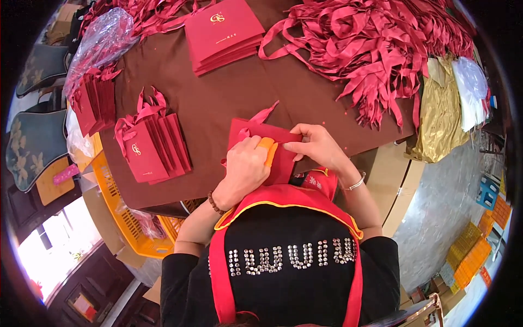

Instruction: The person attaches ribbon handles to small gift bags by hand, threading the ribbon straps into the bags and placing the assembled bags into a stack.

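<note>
Hands, left [245,166] and right [316,146], press their grip onto a flat dark-red paper bag [261,144] with ribbon handle.

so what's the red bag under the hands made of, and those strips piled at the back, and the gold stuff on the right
Red bag: looks like matte paper or card, flat with crisp folded edges. Strips: satin-like ribbon, limp, with a soft sheen. Gold stuff: probably foil-finish paper or film, shiny and crinkled; hard to tell which.

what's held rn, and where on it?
A flat red paper bag, lying on the table: left hand presses its middle, right hand pinches its right edge.
</note>
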### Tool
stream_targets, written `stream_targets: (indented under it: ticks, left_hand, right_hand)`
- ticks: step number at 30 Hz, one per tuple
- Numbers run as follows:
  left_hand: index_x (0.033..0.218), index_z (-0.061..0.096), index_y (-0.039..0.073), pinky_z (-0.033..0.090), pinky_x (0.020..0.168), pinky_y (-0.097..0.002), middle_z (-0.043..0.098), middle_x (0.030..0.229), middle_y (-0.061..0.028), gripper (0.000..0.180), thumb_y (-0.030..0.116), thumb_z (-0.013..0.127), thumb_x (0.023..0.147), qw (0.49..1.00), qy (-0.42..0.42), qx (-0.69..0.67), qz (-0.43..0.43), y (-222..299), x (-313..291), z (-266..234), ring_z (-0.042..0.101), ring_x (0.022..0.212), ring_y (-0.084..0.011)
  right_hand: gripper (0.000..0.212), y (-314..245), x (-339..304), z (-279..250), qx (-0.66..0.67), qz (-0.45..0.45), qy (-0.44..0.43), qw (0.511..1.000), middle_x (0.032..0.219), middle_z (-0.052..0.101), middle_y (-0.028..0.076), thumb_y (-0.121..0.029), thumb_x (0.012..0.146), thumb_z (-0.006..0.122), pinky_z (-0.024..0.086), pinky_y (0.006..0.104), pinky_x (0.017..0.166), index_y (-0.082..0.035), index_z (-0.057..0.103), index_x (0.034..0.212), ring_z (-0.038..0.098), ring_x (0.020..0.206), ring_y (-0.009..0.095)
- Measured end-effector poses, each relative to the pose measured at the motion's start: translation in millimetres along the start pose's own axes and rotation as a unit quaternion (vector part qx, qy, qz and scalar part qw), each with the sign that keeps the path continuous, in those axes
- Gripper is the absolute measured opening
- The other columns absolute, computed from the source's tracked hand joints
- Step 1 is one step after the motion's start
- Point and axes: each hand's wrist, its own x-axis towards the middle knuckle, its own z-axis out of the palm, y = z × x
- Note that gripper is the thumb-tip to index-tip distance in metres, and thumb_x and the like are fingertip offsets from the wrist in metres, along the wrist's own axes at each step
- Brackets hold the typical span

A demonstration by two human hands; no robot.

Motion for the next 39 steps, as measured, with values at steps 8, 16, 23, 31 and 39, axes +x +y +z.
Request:
stream_targets:
  ticks: [8,16,23,31,39]
  left_hand:
    - [0.067,0.058,-0.001,0.046,0.053,-0.0399,0.057,0.072,-0.0142,0.012,0.009,0.065,0.068,0.999,0.032,0.002,-0.012,-1,1,8,0.057,0.060,-0.0313]
    - [0.078,0.062,0.000,0.047,0.061,-0.0435,0.060,0.075,-0.0169,0.010,0.009,0.062,0.075,0.996,-0.051,0.007,-0.078,5,7,0,0.059,0.067,-0.0356]
    - [0.070,0.058,0.003,0.045,0.059,-0.0387,0.054,0.067,-0.0114,0.007,0.007,0.063,0.068,0.998,-0.024,0.048,0.013,7,8,-1,0.056,0.062,-0.0299]
    - [0.067,0.059,0.007,0.039,0.064,-0.0373,0.053,0.068,-0.0070,0.011,0.017,0.064,0.069,0.991,-0.044,0.105,0.071,7,10,-8,0.054,0.064,-0.0231]
    - [0.088,0.067,0.010,0.036,0.072,-0.0358,0.059,0.083,-0.0048,0.013,0.018,0.059,0.081,0.992,-0.057,0.094,0.060,1,47,-65,0.055,0.078,-0.0221]
  right_hand:
    - [0.018,5,1,-7,0.018,0.007,-0.021,1.000,0.081,0.061,0.001,-0.010,0.085,0.065,0.048,0.0178,0.059,0.002,0.059,0.097,0.061,0.066,0.007]
    - [0.024,0,-2,-7,0.015,0.001,-0.032,0.999,0.081,0.060,0.000,-0.014,0.087,0.064,0.049,0.0190,0.061,0.003,0.058,0.102,0.063,0.067,0.009]
    - [0.029,4,-5,-6,0.005,-0.023,-0.034,0.999,0.084,0.060,0.006,-0.015,0.086,0.061,0.049,0.0236,0.061,0.007,0.058,0.105,0.063,0.068,0.013]
    - [0.026,-6,-16,4,-0.031,-0.061,-0.028,0.997,0.095,0.057,0.008,-0.015,0.089,0.059,0.051,0.0264,0.061,0.006,0.059,0.104,0.062,0.075,0.014]
    - [0.018,-12,-24,11,-0.195,-0.193,0.004,0.962,0.087,0.053,0.006,-0.009,0.089,0.058,0.050,0.0253,0.060,0.004,0.059,0.101,0.057,0.072,0.011]
